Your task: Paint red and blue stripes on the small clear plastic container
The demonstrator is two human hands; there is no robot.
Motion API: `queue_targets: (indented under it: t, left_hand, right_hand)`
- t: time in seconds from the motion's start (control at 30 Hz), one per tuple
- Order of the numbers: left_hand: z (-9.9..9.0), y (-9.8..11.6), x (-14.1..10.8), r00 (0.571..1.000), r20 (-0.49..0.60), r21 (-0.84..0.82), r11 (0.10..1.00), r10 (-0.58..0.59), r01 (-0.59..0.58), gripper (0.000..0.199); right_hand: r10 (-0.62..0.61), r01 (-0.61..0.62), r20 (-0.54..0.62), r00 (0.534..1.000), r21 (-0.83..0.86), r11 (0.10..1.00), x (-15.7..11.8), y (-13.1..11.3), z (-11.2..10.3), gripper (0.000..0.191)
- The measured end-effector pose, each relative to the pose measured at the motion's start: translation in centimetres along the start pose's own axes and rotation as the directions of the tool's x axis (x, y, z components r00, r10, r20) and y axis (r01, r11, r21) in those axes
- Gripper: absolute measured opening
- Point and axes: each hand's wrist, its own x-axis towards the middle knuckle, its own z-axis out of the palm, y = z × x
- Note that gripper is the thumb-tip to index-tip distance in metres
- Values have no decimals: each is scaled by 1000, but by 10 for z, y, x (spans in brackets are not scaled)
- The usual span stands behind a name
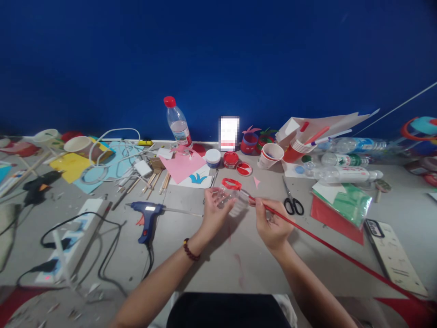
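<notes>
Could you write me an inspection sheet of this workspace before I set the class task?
Surface: grey table, reddish smear near front edge.
Job's things: clear plastic piece with red rim; long red-handled brush; open red paint pot, its lid beside it.
Clutter: scissors, glue gun, plastic bottles, coloured paper.
Hands: left hand holds the plastic piece; right hand holds the brush.
Cables: black cords by the power strip; white cable looped over papers.
Surroundings: blue wall behind; other people: nothing seen.
</notes>
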Motion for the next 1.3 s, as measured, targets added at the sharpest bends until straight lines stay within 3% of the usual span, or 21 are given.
queue_targets:
  t: [0.63,1.3]
  left_hand:
    - [3,5,-9,996,-26,66,995,81,-79,50]
    - [3,2,-3,996,-58,-40,997,69,-71,52]
  right_hand:
    - [40,-38,-16,999,109,993,1,-9,4,12]
    - [24,-24,-45,999,13,1000,7,-2,0,10]
